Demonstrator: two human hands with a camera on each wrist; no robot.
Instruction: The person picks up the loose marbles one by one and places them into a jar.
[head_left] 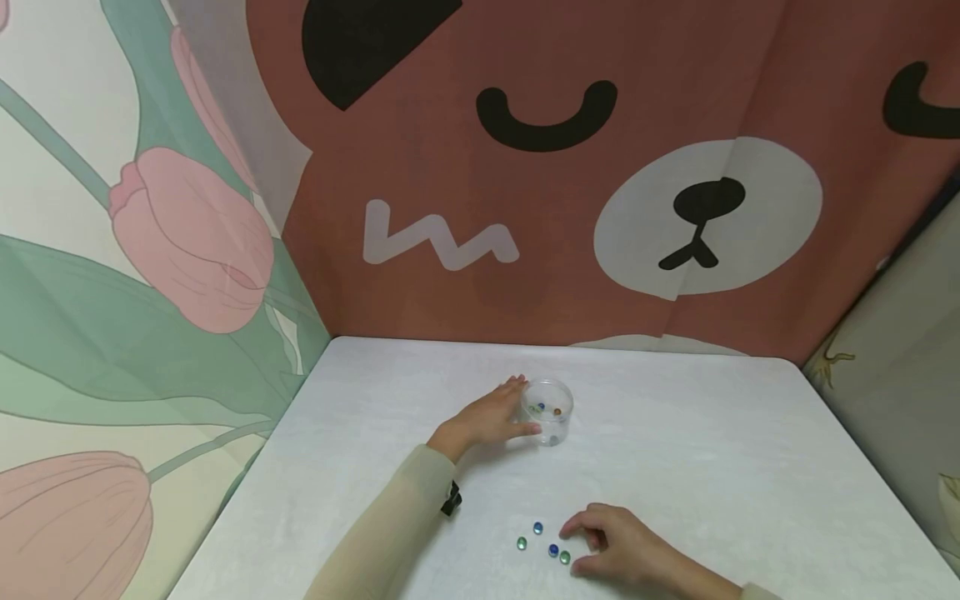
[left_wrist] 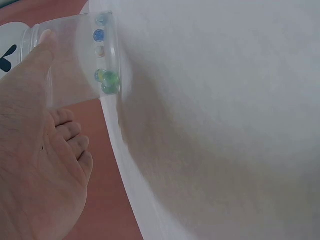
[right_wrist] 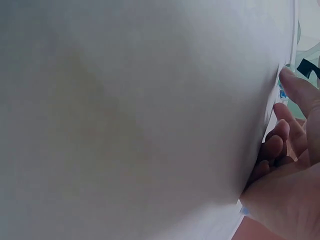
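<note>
My left hand [head_left: 487, 417] holds a clear round plastic jar [head_left: 562, 427] from its left side, the thumb in front and the fingers behind. Several glass marbles [left_wrist: 110, 79] in green, blue and other tints lie at the jar's bottom. Nearer to me on the table are a pair of blue marbles, one farther back [head_left: 537, 527], and two green marbles, one off to the left [head_left: 521, 543]. Just right of this group is my right hand [head_left: 630, 546], thumb and forefinger parted around bare space beside the nearest green marble [head_left: 565, 557]. It grips nothing that I can see.
The white table [head_left: 720, 450] reaches back to a wall hanging [head_left: 420, 292] with a brown bear's face. A tulip-patterned cloth [head_left: 195, 242] borders the left side, and a pale curtain [head_left: 892, 367] hangs on the right. A black strap piece [head_left: 452, 498] sits at my left wrist.
</note>
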